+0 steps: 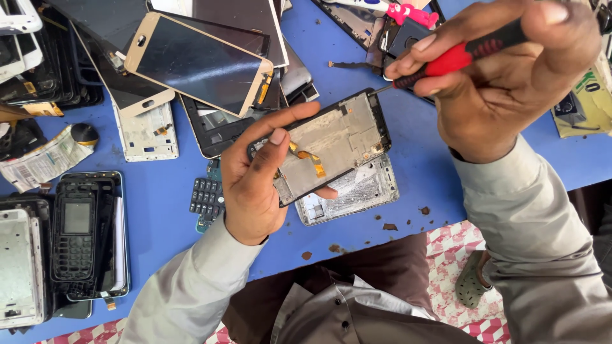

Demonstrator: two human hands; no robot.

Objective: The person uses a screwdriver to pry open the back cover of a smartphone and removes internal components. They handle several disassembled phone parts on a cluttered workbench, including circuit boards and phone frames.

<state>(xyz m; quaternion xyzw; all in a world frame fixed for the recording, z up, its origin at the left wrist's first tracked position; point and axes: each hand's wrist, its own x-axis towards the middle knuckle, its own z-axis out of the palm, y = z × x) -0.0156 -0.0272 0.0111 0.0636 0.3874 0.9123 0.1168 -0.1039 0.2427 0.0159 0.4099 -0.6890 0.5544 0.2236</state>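
At the near edge of the blue table [414, 172], above the person's lap, I find the left hand [255, 185] closed around an opened phone frame [331, 146], thumb laid along its upper edge and fingers wrapped beneath, holding it tilted and clear of the tabletop. An orange flex ribbon [306, 156] lies exposed across the frame's inner plate, just beside the thumb. Directly under the frame rests a loose silver back plate [357, 191]. The right hand [510, 76] is shut on a red-handled screwdriver [459, 57], its thin tip meeting the frame's upper right corner. My assessment: the frame is gripped at one end only, so pressure from the driver could twist it out of the fingers or make the tip skid off the corner onto the plate and gouge the ribbon. Any freed screw would likely drop among the brown chips [389, 226] on the table edge, or off the edge altogether. Further out, a detached keypad [205, 194] and a dark keypad phone shell [76, 236] lie to the left; beyond them, a gold-edged screen panel [197, 64] sits atop a loose stack that a passing sleeve could topple.
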